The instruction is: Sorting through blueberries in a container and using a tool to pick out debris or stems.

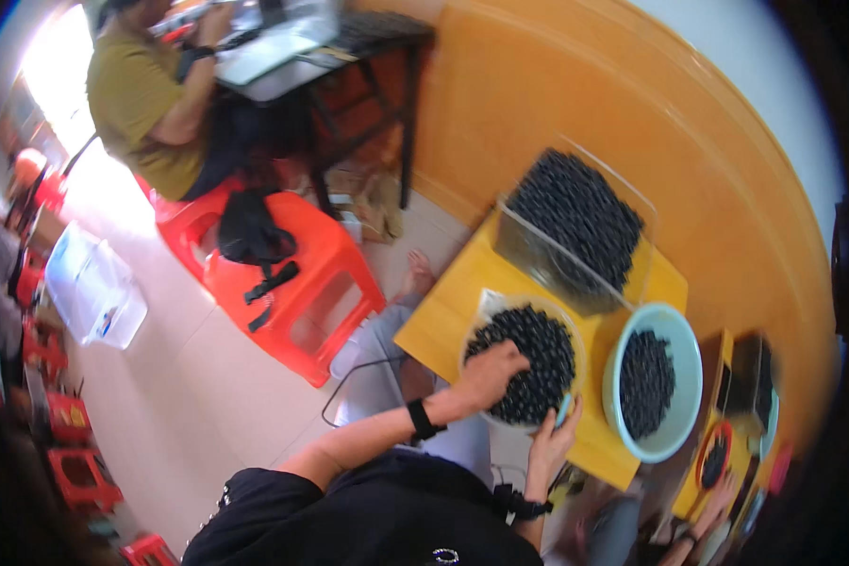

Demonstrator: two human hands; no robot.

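A round, pale-rimmed container (583, 351) full of small, rounded black pieces (538, 344) rests on a yellow table (441, 323) in front of me. My left hand (491, 375) is over its left side, fingers curled down among the pieces; what they pinch, if anything, is too small to make out. At the container's near right edge, my right hand (553, 443) is closed around a small light-blue object (563, 410). Its kind is partly hidden by the fingers.
A clear bin (558, 253) of black pieces stands behind; a pale-blue basin (618, 415) holds more at right. Red stools (283, 259) stand left, near a seated person (146, 104). Another person's hand (717, 500) is at lower right. A dark cable (335, 401) hangs beside my leg.
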